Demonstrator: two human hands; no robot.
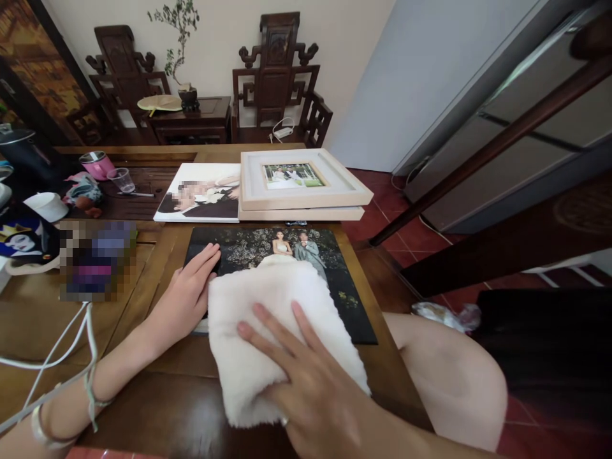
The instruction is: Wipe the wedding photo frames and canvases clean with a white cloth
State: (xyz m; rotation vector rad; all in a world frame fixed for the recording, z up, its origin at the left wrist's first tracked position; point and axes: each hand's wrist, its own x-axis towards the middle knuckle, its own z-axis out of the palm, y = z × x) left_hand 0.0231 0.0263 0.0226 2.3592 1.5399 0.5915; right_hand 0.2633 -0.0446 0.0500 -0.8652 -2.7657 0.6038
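A dark photo panel [354,312] showing a couple in wedding clothes lies flat on the wooden table. My left hand [191,287] rests on its left edge, fingers stretched out and lying flat. A fluffy white cloth [268,287] covers the panel's middle and lower part and hangs past its near edge. On top of the cloth, my right hand [296,370] presses down with several fingers spread. The thumb side tucks into a fold of the cloth, so the thumb tip is hidden.
Behind the panel lie a white photo board [201,191] and stacked pale wooden picture frames [306,178]. To the left are a pink mug [97,164], a clear plastic cup [123,180], a white cup [46,206] and white cables [71,338]. The table's right edge borders my leg [444,376].
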